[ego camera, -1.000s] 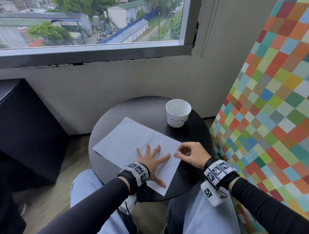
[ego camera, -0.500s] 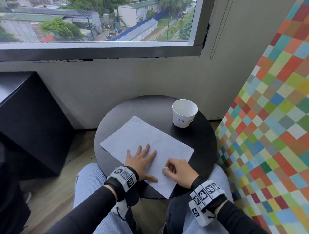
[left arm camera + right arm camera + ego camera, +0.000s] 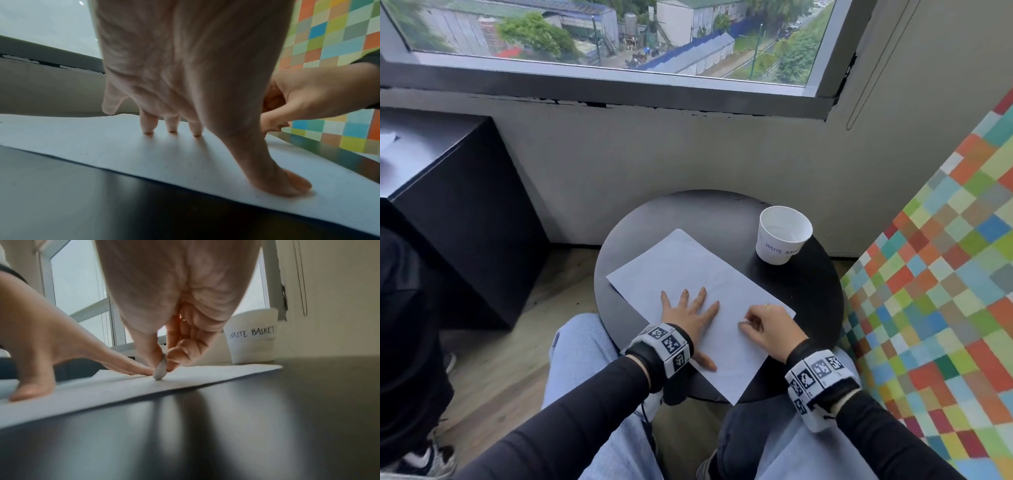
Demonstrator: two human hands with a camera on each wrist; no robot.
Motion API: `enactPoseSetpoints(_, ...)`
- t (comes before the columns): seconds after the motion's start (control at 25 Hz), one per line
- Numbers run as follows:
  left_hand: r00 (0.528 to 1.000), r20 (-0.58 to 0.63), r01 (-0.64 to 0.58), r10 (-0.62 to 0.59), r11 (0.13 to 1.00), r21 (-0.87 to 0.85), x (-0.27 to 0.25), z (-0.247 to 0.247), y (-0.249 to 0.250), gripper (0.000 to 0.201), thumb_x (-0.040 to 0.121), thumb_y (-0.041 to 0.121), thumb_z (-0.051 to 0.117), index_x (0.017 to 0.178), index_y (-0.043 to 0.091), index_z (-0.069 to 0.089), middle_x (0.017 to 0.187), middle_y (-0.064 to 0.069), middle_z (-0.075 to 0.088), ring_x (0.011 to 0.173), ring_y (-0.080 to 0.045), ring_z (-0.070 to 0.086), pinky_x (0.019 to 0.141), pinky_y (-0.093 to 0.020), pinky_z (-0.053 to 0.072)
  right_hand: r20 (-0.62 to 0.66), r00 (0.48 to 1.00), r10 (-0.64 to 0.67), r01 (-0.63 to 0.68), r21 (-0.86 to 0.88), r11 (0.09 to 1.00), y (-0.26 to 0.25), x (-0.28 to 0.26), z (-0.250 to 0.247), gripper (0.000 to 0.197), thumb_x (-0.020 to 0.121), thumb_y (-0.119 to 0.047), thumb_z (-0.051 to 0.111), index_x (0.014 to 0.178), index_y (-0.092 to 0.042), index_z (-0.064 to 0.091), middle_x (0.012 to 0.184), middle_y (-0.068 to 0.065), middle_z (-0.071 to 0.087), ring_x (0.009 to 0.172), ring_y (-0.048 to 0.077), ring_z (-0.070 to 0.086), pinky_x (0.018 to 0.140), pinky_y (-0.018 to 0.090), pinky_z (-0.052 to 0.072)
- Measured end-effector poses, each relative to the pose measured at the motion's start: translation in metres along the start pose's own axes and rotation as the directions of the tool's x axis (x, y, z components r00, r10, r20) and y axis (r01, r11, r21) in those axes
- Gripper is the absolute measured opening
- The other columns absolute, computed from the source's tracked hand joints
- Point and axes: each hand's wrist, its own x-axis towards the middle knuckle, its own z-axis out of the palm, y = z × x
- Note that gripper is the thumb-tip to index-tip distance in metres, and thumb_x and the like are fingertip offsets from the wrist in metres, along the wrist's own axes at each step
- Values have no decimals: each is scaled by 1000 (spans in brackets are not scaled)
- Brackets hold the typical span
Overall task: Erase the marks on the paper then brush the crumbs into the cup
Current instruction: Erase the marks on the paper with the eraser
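Observation:
A white sheet of paper (image 3: 681,274) lies slantwise on the round black table (image 3: 722,212). My left hand (image 3: 690,313) presses flat on the sheet's near half, fingers spread and straight; its fingertips (image 3: 171,129) touch the paper (image 3: 102,146). Just to its right, my right hand (image 3: 767,325) pinches a small grey-white eraser (image 3: 160,371) between thumb and fingers, its tip down on the paper (image 3: 205,374). The eraser (image 3: 742,322) barely shows in the head view. A white paper cup (image 3: 784,234) marked "WASTE BASKET" (image 3: 252,335) stands upright on the table's far right, beyond the sheet.
A black cabinet (image 3: 455,212) stands to the left of the table. A wall of coloured squares (image 3: 935,274) rises close on the right. A grey wall and window lie behind. My knees in jeans (image 3: 585,349) sit under the near table edge.
My right hand with the eraser has shifted from the sheet's right edge inward, toward the left hand. The left hand stays flat on the paper. The head camera has swung.

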Motion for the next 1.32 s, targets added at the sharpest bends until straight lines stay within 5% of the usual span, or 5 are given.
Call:
enactPoseSetpoints(0.2, 1000, -19, 22, -22, 1000, 0, 0, 1, -1, 135, 68, 79, 66, 156, 18, -16, 163, -4, -23, 151, -36, -11, 111, -71, -2, 231, 958, -169, 181, -35, 983, -17, -9, 10, 18, 85, -25, 67, 77, -9, 67, 67, -5, 57, 62, 6, 48, 61, 11, 36)
enactPoseSetpoints(0.36, 1000, -20, 18, -19, 1000, -22, 1, 3, -1, 136, 67, 78, 67, 156, 18, -17, 163, -3, -22, 151, -36, -11, 111, -71, -3, 76, 996, -42, 53, -145, 988, 0, 11, -6, 20, 85, -23, 65, 72, -8, 63, 65, -2, 56, 66, 15, 49, 66, 27, 41)
enactPoseSetpoints(1.0, 999, 22, 37, -38, 998, 48, 3, -1, 3, 136, 69, 81, 63, 154, 16, -21, 162, -5, -25, 151, -37, -10, 113, -69, -4, 132, 991, 13, 10, -177, 984, -10, 20, -8, 19, 85, -27, 64, 70, -14, 60, 65, -1, 58, 66, 13, 48, 67, 27, 42)
enactPoseSetpoints(1.16, 998, 32, 45, -47, 996, 70, 3, -3, 4, 137, 68, 82, 62, 154, 15, -21, 162, -5, -25, 150, -38, -9, 113, -69, -3, 322, 937, -133, 174, -103, 979, -30, 2, 4, 18, 84, -26, 65, 74, -11, 65, 63, -5, 56, 59, 8, 48, 62, 20, 41)
enactPoseSetpoints(1.32, 999, 29, 44, -46, 996, 74, 2, -4, 5, 136, 68, 81, 63, 154, 16, -20, 162, -5, -24, 150, -38, -10, 113, -69, -3, 155, 988, 2, 30, -202, 979, -8, 26, -14, 19, 84, -26, 62, 73, -11, 62, 68, 2, 62, 66, 17, 50, 67, 28, 44)
